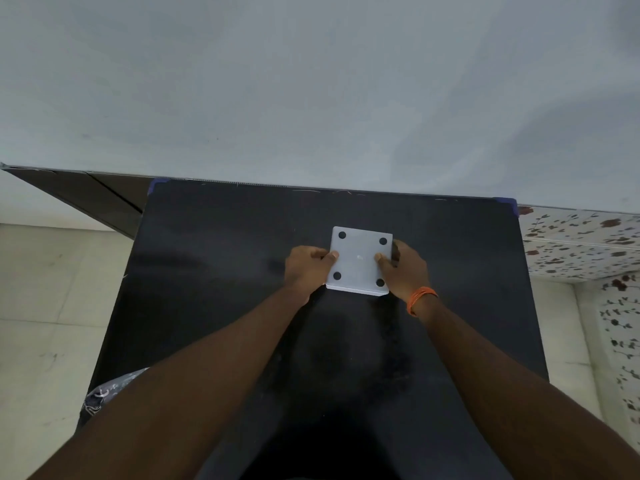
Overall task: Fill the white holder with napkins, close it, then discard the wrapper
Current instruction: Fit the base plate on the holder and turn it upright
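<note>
Both hands grip the white holder (360, 261) from its two sides: the left hand (306, 268) has its thumb on the top face, and the right hand (403, 268) does the same on the opposite edge. It lies on the black bench (214, 271), four dark round pads facing up. An orange band (420, 299) circles the right wrist.
</note>
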